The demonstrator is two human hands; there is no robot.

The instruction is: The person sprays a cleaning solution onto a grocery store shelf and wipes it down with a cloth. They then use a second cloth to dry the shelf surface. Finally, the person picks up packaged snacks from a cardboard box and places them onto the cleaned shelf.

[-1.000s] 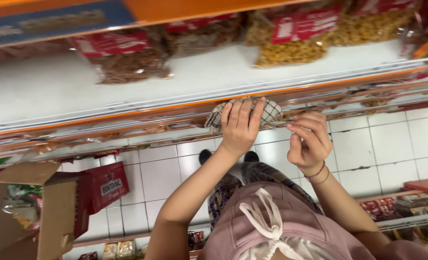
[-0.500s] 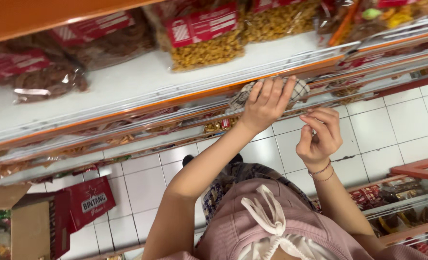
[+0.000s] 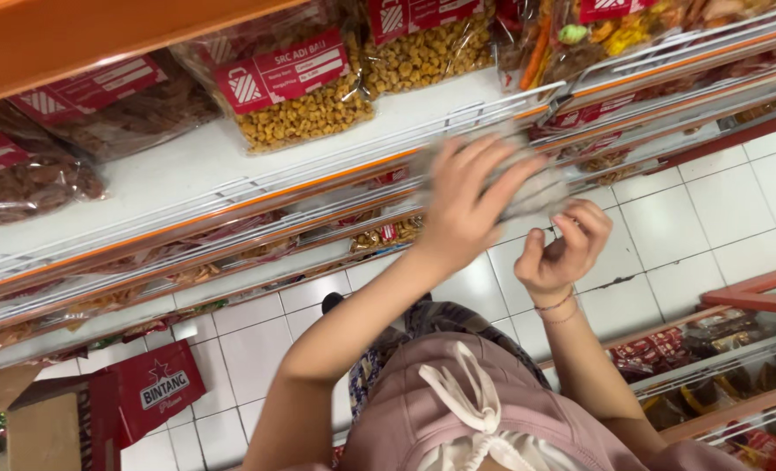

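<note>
My left hand (image 3: 468, 205) presses a grey checked cloth (image 3: 540, 187) against the front rail of a white shop shelf (image 3: 187, 166). The cloth is blurred, and the fingers spread over it cover most of it. My right hand (image 3: 562, 249) hovers just below the cloth with its fingers loosely curled. I see nothing in it, and a thin bracelet circles its wrist. Behind the rail stand clear bags of yellow-brown snacks (image 3: 305, 105) with red labels.
Darker snack bags (image 3: 30, 179) lie at the shelf's left end. Lower racks with more packets run beneath. On the white tiled floor (image 3: 667, 227) at the lower left stand a cardboard box (image 3: 39, 427) and a red carton (image 3: 157, 388). Another stocked shelf (image 3: 728, 349) stands at the right.
The left hand and cloth have slid right along the shelf rail and are now motion-blurred. The right hand has stayed just below. The view has shifted right along the shelf.
</note>
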